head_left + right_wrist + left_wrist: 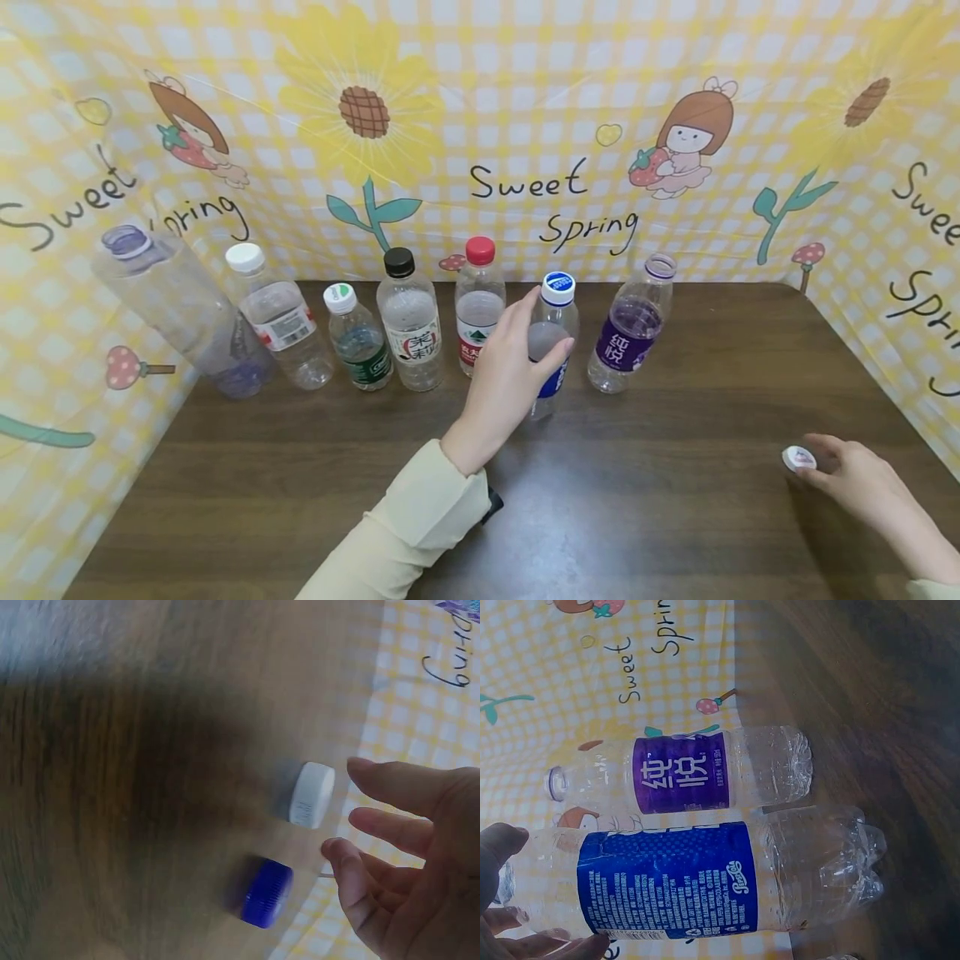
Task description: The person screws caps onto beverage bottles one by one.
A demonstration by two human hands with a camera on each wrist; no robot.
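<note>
My left hand [510, 367] curls its thumb and fingers round the upper part of a clear Pepsi bottle [667, 881] with a blue label. In the head view this bottle stands near upright, its cap [558, 287] white and blue. A purple-labelled bottle [628, 333] without a cap stands just to the right. At the far right, my right hand [862, 479] is beside a white cap [312, 795] lying on the table. The right wrist view shows the fingertips apart from that cap. A blue cap [267, 893] lies close by, out of sight in the head view.
Left of the hand stand several bottles: red-capped [480, 300], black-capped [408, 325], a small green-labelled one [360, 350], a white-capped one [281, 321] and a large uncapped one [180, 308] that leans. A patterned cloth [465, 83] borders the brown table [637, 517].
</note>
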